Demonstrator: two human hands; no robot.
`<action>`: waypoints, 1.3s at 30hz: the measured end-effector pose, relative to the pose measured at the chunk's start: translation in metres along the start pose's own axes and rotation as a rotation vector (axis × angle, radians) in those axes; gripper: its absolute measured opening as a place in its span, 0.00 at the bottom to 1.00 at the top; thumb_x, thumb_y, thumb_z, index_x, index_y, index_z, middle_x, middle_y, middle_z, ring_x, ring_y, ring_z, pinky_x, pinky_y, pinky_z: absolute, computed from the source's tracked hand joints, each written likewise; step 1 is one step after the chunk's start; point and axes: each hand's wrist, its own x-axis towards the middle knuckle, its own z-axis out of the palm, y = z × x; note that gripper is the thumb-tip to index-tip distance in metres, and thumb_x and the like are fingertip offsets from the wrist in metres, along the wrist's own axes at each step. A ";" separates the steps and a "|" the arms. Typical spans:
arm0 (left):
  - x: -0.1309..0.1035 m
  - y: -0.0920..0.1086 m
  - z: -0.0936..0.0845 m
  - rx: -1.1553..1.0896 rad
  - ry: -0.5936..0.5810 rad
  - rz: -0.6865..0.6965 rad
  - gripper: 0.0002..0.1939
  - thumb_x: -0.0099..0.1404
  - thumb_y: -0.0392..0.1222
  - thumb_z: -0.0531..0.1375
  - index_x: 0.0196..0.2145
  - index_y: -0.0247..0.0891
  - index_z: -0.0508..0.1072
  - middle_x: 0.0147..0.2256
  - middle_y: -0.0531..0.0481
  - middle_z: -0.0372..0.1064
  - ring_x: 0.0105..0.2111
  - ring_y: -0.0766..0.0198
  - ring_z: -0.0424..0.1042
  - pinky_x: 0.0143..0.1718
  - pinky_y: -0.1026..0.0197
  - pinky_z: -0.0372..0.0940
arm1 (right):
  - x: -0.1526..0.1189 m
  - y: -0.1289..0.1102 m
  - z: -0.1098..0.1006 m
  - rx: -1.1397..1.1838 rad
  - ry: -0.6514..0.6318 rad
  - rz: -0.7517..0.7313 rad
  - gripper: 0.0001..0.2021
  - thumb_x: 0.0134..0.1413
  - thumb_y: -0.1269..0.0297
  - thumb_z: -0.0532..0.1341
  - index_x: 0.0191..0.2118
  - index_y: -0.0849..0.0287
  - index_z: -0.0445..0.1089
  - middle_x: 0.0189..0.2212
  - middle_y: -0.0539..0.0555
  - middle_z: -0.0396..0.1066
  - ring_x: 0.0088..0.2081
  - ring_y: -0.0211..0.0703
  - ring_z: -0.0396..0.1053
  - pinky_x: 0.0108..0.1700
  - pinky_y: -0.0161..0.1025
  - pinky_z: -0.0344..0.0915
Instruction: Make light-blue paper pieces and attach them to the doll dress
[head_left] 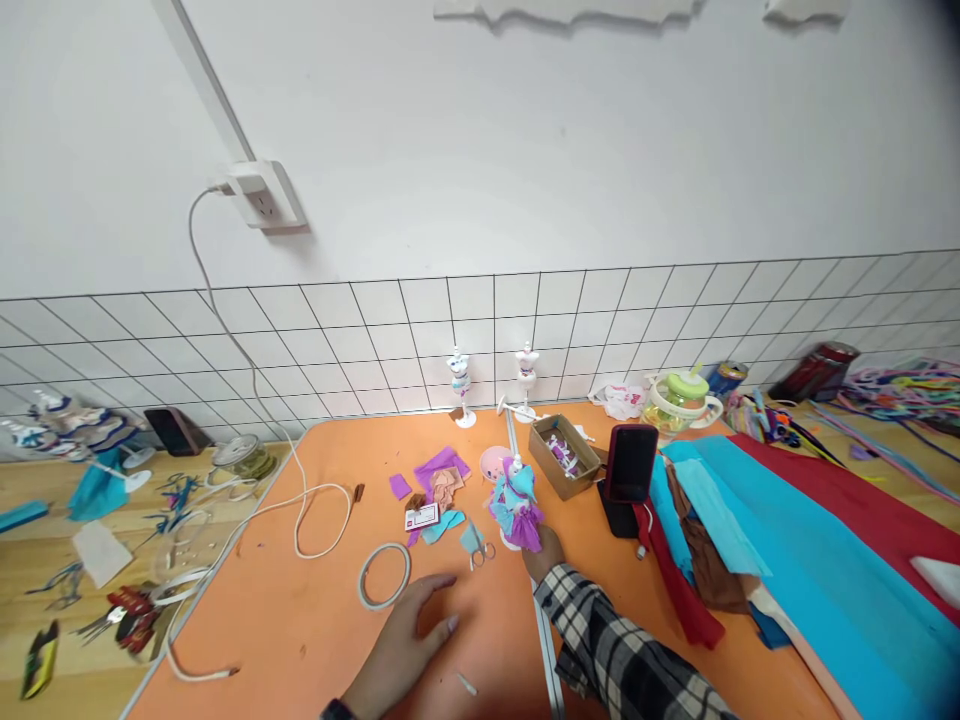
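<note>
My left hand [409,640] hovers over or rests on the orange table, its thumb and fingers apart and nothing in it. Beside it lies a roll of tape [363,578]. My right hand [546,556], in a plaid sleeve, is closed at the lower part of a miniature dress form [516,500]; its fingertips are partly hidden. Blue and purple fabric dresses this form, which stands on a white base. Just left of it are small scissors [482,556] by a light blue scrap. Purple, peach and blue fabric scraps [444,484] lie farther back with a white card [421,517].
Two more dress forms [460,385] stand against the tiled wall. Right of centre are a cardboard box [541,437], a phone [631,462] on a stand and long fabric strips [795,540]. A white cable [300,500] crosses the table's left side. A small white stick [466,684] lies near the front.
</note>
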 end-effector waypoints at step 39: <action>-0.014 -0.037 -0.031 0.747 0.100 -0.054 0.23 0.62 0.35 0.50 0.55 0.38 0.66 0.54 0.41 0.66 0.54 0.54 0.64 0.56 0.52 0.57 | 0.040 0.001 -0.010 -0.335 -0.533 -0.097 0.26 0.52 0.69 0.56 0.58 0.55 0.64 0.59 0.56 0.61 0.59 0.47 0.58 0.60 0.43 0.53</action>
